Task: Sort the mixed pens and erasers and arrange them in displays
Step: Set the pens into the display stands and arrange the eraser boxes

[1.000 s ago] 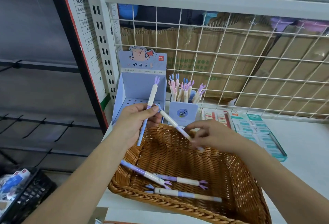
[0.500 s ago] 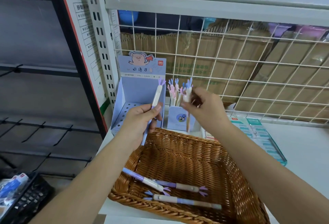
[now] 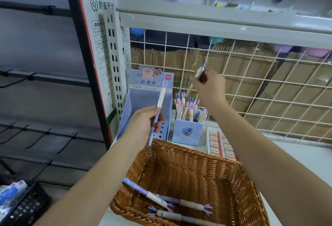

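While gripping a pen in each hand: finish one placement before starting the other, right side first as nearest its slot.
Right hand (image 3: 209,89): raised above the cup (image 3: 187,132), pinching the right pen (image 3: 199,71) near its top; back of hand to camera, so finger detail hard to tell.
Right pen: tilted, blue claw end up and far, plain end down toward the cup. Turn upright before lowering.
Left hand (image 3: 143,126): curled round the left pen (image 3: 160,98) at mid-barrel, in front of the box (image 3: 143,100), just above the far rim of the basket (image 3: 179,153).
Left pen: nearly upright, purple claw end up. Hold steady and clear of the right arm's path.
Cup: right of the box, crowded with upright pens, claw ends bristling. Pick a gap, likely on the near side; lower slowly, plain end first, without knocking neighbours askew.
Box: pig header, holed floor. Probably the left pen's home; seat the tip squarely in a hole.
Basket: nearest, three loose pens (image 3: 161,198) lying at its near end, not yet sorted.
Erasers (image 3: 219,143): packed in rows right of the cup, partly hidden by the right forearm. Carry that forearm high to avoid brushing them.
Grid (image 3: 251,82): close behind the right hand. Mind the raised claw end against the wires.
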